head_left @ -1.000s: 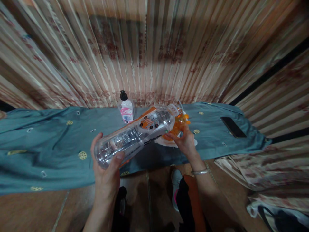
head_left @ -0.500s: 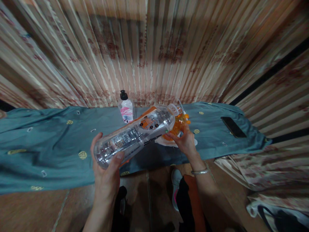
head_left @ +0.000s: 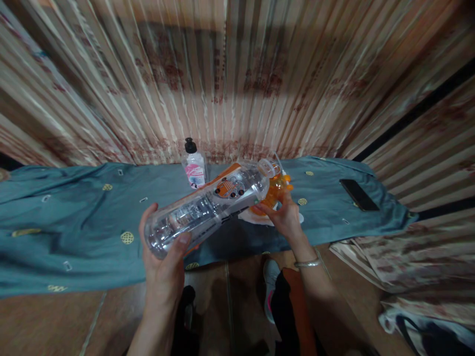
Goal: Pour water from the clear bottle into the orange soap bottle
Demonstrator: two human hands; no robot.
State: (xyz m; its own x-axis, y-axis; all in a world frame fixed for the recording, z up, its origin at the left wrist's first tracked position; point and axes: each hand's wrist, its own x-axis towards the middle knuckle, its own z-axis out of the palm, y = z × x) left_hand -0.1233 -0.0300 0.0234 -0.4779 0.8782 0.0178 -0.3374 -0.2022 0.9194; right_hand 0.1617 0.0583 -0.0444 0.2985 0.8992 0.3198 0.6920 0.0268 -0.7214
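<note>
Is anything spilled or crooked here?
I see no spill. The clear bottle is crooked: the left hand holds it slanted toward the orange container in the right hand, while the black-topped bottle stands upright.

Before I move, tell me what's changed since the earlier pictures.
Nothing has visibly moved, been grasped or let go. The left hand still holds the tilted clear bottle, the right hand still grips the orange bottle, and the pink-labelled bottle and phone stay put.
</note>
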